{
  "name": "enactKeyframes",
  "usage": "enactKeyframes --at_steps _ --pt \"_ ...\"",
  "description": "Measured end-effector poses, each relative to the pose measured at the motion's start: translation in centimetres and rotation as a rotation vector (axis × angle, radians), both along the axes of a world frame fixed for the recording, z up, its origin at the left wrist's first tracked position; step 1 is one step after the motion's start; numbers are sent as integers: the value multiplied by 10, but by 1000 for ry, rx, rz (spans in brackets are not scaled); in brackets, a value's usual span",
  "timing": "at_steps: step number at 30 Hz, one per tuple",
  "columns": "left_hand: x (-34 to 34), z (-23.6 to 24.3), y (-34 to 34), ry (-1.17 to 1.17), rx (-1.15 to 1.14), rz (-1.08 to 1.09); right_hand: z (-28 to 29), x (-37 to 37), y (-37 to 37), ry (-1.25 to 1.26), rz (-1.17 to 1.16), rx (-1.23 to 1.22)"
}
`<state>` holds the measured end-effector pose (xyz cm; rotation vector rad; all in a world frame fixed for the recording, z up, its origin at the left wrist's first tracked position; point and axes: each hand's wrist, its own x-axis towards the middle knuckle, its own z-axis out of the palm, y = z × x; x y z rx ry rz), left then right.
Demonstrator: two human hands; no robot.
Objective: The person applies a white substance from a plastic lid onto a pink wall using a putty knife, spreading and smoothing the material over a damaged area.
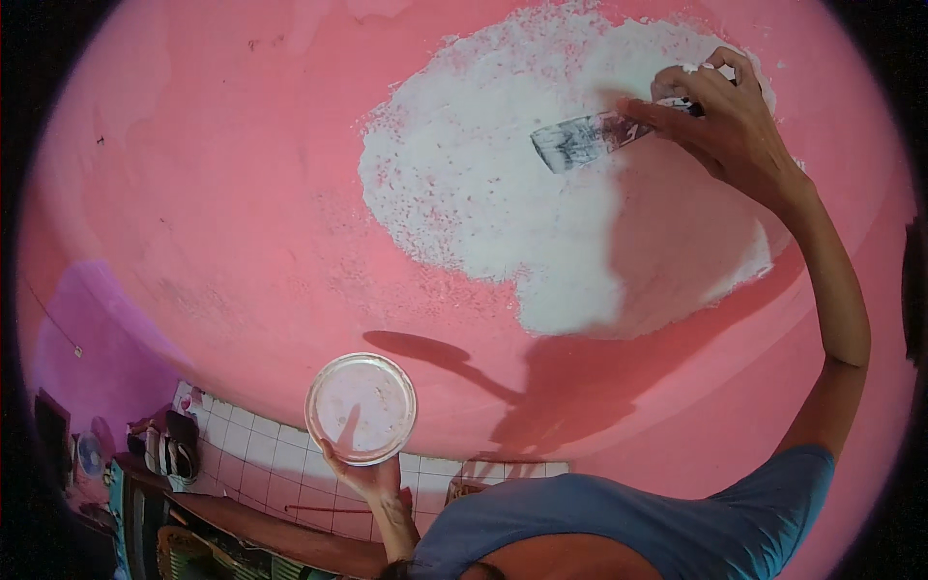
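Observation:
My right hand (720,121), raised at the upper right, grips a putty knife (580,142) by its handle, fingers wrapped round it. The smeared metal blade points left and lies at a broad white patch of putty (464,155) on the pink wall (242,174); I cannot tell how firmly it touches. White smears show on the fingers. Lower down, my left hand (365,474) holds up a round, shallow lid (361,408) from underneath. A thin whitish residue coats its inside, and a finger-like shadow falls across it. Most of the left fingers are hidden behind the lid.
White tiles (261,449) line the wall's lower part. A long brown wooden piece of furniture (280,532) stands at lower left. Beyond it are a purple wall (97,338), a fan (90,452) and a dark heap of things (181,445).

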<state>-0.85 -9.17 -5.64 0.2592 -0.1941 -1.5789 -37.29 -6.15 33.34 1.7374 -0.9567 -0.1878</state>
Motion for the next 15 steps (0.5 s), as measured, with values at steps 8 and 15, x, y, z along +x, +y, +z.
enactKeyframes --at_steps 8,15 --pt "-6 0 -1 7 -5 -10 18 4 -11 4 105 -74" --pt "-3 -1 0 41 -24 -6 46 -9 14 -57 54 -171"
